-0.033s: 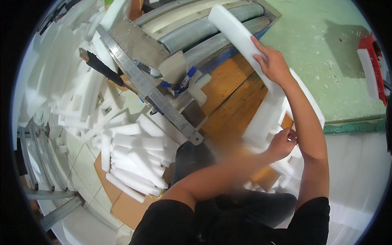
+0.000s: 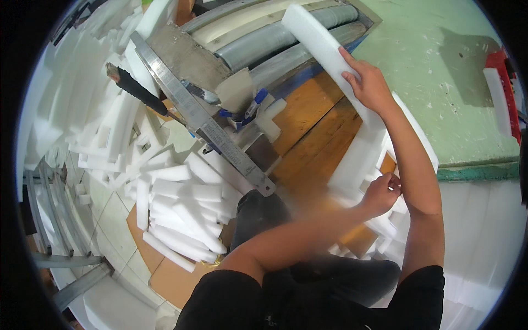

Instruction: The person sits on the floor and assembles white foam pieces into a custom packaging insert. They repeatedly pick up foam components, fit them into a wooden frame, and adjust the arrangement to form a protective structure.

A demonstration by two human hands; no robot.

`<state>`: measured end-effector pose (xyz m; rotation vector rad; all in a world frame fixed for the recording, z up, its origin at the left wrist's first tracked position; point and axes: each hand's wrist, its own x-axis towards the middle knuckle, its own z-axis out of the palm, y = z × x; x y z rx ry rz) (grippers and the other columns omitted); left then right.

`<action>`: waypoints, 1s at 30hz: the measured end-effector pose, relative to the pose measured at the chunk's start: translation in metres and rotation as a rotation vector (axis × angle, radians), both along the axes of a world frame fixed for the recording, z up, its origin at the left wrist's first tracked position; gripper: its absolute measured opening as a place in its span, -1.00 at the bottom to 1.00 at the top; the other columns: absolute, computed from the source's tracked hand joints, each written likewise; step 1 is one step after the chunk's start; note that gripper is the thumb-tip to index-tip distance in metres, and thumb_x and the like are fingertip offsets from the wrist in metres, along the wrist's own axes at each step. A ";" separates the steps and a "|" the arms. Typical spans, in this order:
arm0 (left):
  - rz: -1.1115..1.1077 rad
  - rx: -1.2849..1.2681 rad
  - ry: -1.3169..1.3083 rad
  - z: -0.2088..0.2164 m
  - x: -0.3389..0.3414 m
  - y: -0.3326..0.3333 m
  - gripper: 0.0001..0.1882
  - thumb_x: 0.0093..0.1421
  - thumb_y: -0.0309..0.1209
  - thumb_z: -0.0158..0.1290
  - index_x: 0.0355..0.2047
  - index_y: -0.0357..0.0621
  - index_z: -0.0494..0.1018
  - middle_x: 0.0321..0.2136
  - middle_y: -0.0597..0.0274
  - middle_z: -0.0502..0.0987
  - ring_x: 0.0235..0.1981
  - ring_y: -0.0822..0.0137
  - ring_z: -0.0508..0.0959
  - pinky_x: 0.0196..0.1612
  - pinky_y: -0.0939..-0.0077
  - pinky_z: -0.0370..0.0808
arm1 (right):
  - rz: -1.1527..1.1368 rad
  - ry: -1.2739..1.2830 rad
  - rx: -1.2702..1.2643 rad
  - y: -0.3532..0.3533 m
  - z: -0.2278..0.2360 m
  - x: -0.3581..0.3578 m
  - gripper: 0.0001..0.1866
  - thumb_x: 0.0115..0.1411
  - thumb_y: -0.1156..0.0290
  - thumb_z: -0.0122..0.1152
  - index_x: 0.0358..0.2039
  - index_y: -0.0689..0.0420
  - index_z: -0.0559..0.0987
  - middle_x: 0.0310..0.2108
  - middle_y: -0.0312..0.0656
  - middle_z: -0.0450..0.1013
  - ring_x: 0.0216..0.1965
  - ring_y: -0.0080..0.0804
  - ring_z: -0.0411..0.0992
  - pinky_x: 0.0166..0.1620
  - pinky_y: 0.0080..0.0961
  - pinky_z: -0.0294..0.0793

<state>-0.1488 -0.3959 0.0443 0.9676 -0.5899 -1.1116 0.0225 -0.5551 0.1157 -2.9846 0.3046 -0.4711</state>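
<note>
My right hand [image 2: 367,85] reaches forward and grips a long white foam strip [image 2: 313,39], its thumb and forefinger lying along the face. The strip slants up to the far left, over the rollers. Below it, beside my right forearm, my left hand [image 2: 380,194] is closed with its fingers curled. What it holds, if anything, I cannot make out. Around that hand are white foam pieces [image 2: 357,159], some with cut-out openings, partly hidden by my arms.
A metal ruler [image 2: 201,115] slants over the wooden bench [image 2: 308,129]. Nearby are a black-wrapped handle [image 2: 137,91] and a blue-capped marker [image 2: 257,102]. Grey rollers [image 2: 264,41] lie beyond. Foam strips [image 2: 187,209] are heaped at left. A green tabletop [image 2: 434,118] fills the right.
</note>
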 end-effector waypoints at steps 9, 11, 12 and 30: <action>-0.082 0.156 -0.027 0.015 0.033 0.026 -0.75 0.25 -0.40 0.07 -0.11 -0.28 0.48 -0.20 -0.05 0.63 -0.19 0.03 0.64 -0.06 0.19 0.53 | 0.104 -0.156 -0.030 -0.011 -0.006 0.091 -0.37 0.35 0.25 0.21 0.42 -0.17 0.32 -0.21 0.11 0.54 -0.17 0.14 0.50 -0.03 -0.09 0.50; -0.078 0.139 -0.039 0.010 0.039 0.029 -0.75 0.25 -0.40 0.08 -0.11 -0.27 0.48 -0.19 -0.06 0.63 -0.20 0.02 0.63 -0.06 0.18 0.53 | 0.084 -0.147 -0.088 -0.001 0.001 0.119 -0.41 0.39 0.20 0.21 0.39 -0.07 0.35 -0.08 0.12 0.57 -0.09 0.12 0.55 0.01 -0.15 0.52; -0.071 0.151 -0.051 0.008 0.040 0.029 -0.75 0.25 -0.39 0.08 -0.11 -0.26 0.47 -0.19 -0.05 0.63 -0.20 0.03 0.63 -0.07 0.19 0.53 | 0.114 -0.197 -0.038 0.003 0.006 0.134 -0.43 0.27 0.39 0.26 0.28 0.26 0.42 -0.07 0.28 0.53 -0.02 0.14 0.52 0.06 -0.07 0.50; -0.153 0.019 -0.313 -0.022 0.043 0.029 -0.64 0.32 -0.30 0.07 0.06 -0.20 0.48 -0.03 -0.08 0.60 0.00 -0.09 0.58 0.07 0.13 0.48 | -0.051 -0.656 -0.010 -0.023 0.022 0.313 -0.40 0.21 0.35 0.25 0.27 0.20 0.46 -0.04 0.32 0.53 0.01 0.31 0.49 0.16 -0.01 0.43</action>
